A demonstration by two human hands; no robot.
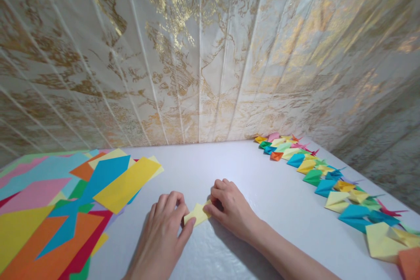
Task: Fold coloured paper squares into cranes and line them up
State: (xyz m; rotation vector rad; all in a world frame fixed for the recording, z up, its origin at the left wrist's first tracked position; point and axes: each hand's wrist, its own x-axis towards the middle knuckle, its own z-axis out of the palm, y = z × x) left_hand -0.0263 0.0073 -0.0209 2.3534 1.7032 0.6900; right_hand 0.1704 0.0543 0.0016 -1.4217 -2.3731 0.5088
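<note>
A small pale yellow folded paper (198,215) lies between my two hands, low over the white table. My left hand (169,223) pinches its left end, thumb in front and bent fingers behind. At the paper's right end, my right hand (229,205) grips it between thumb and curled fingers. The paper has a raised point along its upper edge. My fingers cover both of its ends.
Loose coloured paper sheets (127,183) overlap across the left of the white table (203,162). Folded paper figures (324,187) stand in rows along the right edge. A gold-patterned curtain (197,74) hangs behind the table.
</note>
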